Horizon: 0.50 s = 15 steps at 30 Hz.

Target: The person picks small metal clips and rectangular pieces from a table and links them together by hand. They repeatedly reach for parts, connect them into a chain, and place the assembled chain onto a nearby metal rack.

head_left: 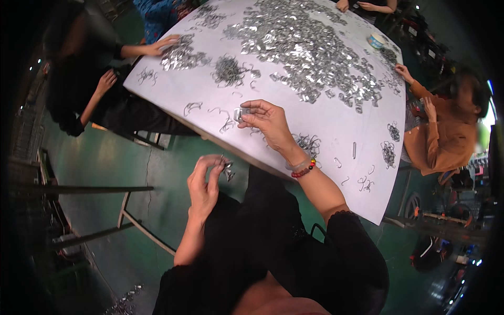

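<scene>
Handling step, we judge: right hand [269, 123] pinches metal buckle [238, 114], left hand [203, 181] pinches metal pieces [229, 171]; next move calls for steady grip

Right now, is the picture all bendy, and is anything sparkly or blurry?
All in the head view: the edges of the table bend and the corners go dark; bright glare dots the metal pile; the left hand and its metal bits look slightly smeared; the right hand looks sharper.

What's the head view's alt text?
The right hand holds a small silvery metal piece over a white table; the left hand, off its near edge, holds blurred metal parts. A large metal heap lies farther back, other people around.
</scene>
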Each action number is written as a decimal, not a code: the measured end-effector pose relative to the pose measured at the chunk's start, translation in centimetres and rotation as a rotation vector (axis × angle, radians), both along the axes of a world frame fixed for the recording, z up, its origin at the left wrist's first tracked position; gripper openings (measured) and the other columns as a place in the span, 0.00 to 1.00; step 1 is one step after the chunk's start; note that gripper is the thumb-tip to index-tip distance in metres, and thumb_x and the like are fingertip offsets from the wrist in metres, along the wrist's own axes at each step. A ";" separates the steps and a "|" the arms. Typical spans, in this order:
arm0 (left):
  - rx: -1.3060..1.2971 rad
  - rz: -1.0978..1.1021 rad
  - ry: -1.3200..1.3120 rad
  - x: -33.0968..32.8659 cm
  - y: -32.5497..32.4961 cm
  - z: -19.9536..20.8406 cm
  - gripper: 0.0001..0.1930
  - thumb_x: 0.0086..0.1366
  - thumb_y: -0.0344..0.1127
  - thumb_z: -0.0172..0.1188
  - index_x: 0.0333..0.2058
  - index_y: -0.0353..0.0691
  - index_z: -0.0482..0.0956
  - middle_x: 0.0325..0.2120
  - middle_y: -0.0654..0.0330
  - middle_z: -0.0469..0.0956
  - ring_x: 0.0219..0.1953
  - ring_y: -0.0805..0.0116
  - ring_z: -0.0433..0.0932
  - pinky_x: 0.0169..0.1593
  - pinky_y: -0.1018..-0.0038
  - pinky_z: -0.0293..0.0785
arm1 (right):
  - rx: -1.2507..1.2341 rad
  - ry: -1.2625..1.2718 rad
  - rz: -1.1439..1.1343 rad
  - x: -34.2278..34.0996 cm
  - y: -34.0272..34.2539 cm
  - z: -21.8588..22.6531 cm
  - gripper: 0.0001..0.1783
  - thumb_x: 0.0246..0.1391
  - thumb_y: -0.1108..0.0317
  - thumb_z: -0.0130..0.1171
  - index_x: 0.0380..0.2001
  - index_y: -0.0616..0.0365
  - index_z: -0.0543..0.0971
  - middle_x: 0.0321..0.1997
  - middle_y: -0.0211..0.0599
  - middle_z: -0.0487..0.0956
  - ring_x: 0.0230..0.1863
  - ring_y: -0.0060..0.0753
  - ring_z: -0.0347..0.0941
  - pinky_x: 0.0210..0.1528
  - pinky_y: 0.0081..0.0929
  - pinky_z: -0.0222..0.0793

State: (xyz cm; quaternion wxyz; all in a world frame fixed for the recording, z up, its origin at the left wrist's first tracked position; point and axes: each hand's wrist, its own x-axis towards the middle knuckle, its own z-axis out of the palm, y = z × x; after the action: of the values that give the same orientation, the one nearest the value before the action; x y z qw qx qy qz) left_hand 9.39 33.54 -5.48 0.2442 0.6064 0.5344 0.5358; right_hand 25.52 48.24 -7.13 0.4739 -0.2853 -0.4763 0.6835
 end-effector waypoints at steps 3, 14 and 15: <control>-0.005 -0.012 0.059 0.2 0.3 0.3 0.06 0.57 0.19 0.55 0.33 0.34 0.74 0.30 0.56 0.78 0.33 0.59 0.75 0.41 0.69 0.69 | 0.088 -0.103 0.061 -0.3 -5.7 2.9 0.13 0.49 0.81 0.60 0.41 0.71 0.76 0.33 0.40 0.78 0.33 0.26 0.77 0.37 0.19 0.75; 0.104 0.042 0.290 -0.7 -0.3 -0.8 0.08 0.54 0.24 0.61 0.34 0.35 0.74 0.33 0.58 0.77 0.36 0.58 0.74 0.43 0.67 0.68 | 0.020 -0.082 0.043 -1.2 -7.7 2.5 0.11 0.47 0.82 0.62 0.38 0.68 0.80 0.30 0.35 0.81 0.28 0.17 0.74 0.30 0.13 0.71; 0.096 0.026 0.319 -0.8 -0.2 -1.1 0.09 0.54 0.25 0.61 0.34 0.35 0.74 0.34 0.57 0.77 0.37 0.58 0.74 0.43 0.67 0.68 | -0.005 -0.049 0.052 -1.3 -7.6 2.2 0.11 0.47 0.81 0.62 0.37 0.68 0.80 0.30 0.35 0.81 0.28 0.17 0.74 0.30 0.13 0.70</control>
State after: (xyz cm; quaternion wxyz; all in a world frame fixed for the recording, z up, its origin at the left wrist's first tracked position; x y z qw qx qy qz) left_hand 8.56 33.30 -6.58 0.1201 0.6877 0.5480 0.4607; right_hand 24.26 40.67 -4.90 0.4437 -0.2906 -0.4933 0.6895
